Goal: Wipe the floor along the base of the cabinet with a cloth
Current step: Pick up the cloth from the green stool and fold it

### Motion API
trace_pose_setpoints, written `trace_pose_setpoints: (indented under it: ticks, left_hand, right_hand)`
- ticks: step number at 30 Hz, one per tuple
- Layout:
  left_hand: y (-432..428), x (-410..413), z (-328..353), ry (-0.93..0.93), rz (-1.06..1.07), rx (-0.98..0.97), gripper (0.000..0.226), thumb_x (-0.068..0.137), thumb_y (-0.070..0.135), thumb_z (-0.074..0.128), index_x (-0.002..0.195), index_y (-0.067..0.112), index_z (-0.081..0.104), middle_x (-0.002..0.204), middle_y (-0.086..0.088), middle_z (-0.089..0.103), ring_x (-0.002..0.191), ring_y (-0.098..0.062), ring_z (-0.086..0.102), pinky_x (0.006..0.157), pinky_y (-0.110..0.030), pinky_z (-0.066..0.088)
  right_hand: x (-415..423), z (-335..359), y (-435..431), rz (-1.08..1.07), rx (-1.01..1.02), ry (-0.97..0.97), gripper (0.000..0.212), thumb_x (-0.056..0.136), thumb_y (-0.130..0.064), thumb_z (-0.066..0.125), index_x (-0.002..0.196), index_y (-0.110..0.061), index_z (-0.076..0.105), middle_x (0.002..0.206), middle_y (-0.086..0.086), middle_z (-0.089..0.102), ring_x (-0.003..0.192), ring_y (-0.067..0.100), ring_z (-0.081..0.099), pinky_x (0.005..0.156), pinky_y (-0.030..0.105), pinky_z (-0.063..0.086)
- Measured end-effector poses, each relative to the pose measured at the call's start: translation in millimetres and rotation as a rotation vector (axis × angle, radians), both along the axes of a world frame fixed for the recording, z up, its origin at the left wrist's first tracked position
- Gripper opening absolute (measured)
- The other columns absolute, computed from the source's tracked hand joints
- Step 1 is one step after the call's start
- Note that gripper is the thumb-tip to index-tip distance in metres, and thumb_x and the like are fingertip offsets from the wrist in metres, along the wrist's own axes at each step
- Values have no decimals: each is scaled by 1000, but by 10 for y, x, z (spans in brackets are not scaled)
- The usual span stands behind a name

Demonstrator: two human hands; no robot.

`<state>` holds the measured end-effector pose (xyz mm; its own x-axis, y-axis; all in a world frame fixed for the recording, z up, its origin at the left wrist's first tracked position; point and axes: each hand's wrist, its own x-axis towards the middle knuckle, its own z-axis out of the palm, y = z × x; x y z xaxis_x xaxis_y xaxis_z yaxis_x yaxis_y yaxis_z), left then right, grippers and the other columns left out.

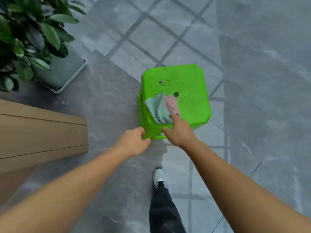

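Note:
A bright green plastic stool point(186, 81) stands on the grey tiled floor point(107, 101), its seat speckled with dark specks. On its near left part lie a folded pale green cloth point(156, 108) and a pink cloth point(170, 104), side by side. My left hand point(134, 142) grips the stool's near left corner edge. My right hand point(180, 132) holds the near edge, with its forefinger resting on the cloths' near corner. The wooden cabinet point(42, 132) juts in from the left, its base meeting the floor.
A potted plant point(30, 34) in a grey-green square pot point(65, 71) on a tray stands at the back left, next to the cabinet. My foot in a white shoe point(159, 177) and a dark trouser leg are below the stool. Window shadows cross the tiles.

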<state>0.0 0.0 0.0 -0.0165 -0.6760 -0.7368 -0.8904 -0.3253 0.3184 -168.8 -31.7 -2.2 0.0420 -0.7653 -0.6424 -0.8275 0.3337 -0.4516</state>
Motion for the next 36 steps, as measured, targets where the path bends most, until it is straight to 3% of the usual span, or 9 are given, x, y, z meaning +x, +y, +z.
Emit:
trace_pose_setpoints:
  ticks: [4, 12, 14, 16, 18, 22, 29, 32, 36]
  left_hand:
    - [-512, -285, -744, 125, 354, -313, 55, 85, 52, 59, 125, 15, 49, 106, -20, 67, 106, -38, 59, 86, -40, 46]
    - [-485, -400, -1410, 359, 727, -589, 50, 75, 25, 72, 121, 20, 51, 116, -8, 62, 105, -26, 59, 88, -36, 46]
    - [-247, -178, -1541, 430, 885, -524, 48, 74, 27, 69, 120, 26, 53, 113, -5, 67, 102, -24, 63, 87, -38, 51]
    - [56, 86, -1711, 620, 1116, -341, 44, 78, 24, 65, 121, 23, 56, 111, -7, 70, 95, -23, 68, 70, -37, 57]
    - [447, 378, -1957, 713, 1304, -123, 34, 85, 17, 60, 119, 19, 60, 101, -9, 72, 76, -18, 68, 50, -30, 54]
    - [1323, 1020, -2564, 678, 1534, 219, 6, 87, 14, 62, 92, 16, 61, 62, -2, 62, 42, -9, 55, 39, -21, 42]
    - [2134, 2067, -3911, 684, 1566, 258, 30, 83, 17, 72, 111, 22, 64, 89, -4, 72, 66, -18, 67, 50, -26, 52]
    - [2198, 2478, -4486, 636, 1555, 123, 30, 85, 17, 70, 112, 28, 61, 96, -2, 72, 75, -20, 68, 59, -32, 54]
    - [2126, 2850, -5055, 575, 1438, 13, 30, 88, 10, 63, 112, 28, 58, 101, 2, 70, 82, -18, 68, 60, -32, 54]
  right_hand:
    - [21, -724, -388, -260, -244, -11, 69, 84, -35, 63, 145, -17, 36, 134, 25, 45, 121, 41, 46, 105, 41, 39]
    - [389, -1223, -193, -192, -507, 15, 29, 87, -13, 52, 113, -10, 65, 113, 17, 56, 99, 36, 51, 86, 36, 35]
    - [591, -1226, -62, -109, -541, -72, 31, 83, -10, 53, 111, -12, 67, 106, 17, 58, 96, 37, 54, 87, 40, 42]
    - [854, -1313, 142, 2, -535, -141, 40, 77, -7, 56, 113, -18, 68, 105, 14, 61, 96, 36, 55, 87, 40, 45]
    - [1142, -1583, 415, 95, -393, -181, 42, 75, -6, 57, 113, -21, 69, 106, 12, 64, 98, 35, 58, 86, 37, 47]
    - [1640, -2386, 999, 119, 0, -235, 28, 81, -10, 64, 106, -19, 73, 105, 11, 74, 102, 29, 66, 87, 34, 51]
    - [2540, -3810, 1684, 67, 105, -297, 32, 81, -10, 64, 110, -22, 72, 104, 3, 74, 98, 23, 68, 90, 32, 54]
    - [2969, -4410, 1783, 302, 24, -349, 56, 79, -9, 67, 133, -18, 55, 121, 13, 66, 111, 29, 61, 86, 16, 39]
    - [3341, -5055, 1847, 723, 36, -390, 96, 77, -17, 75, 153, -19, 17, 138, 20, 39, 127, 34, 44, 102, 22, 30]
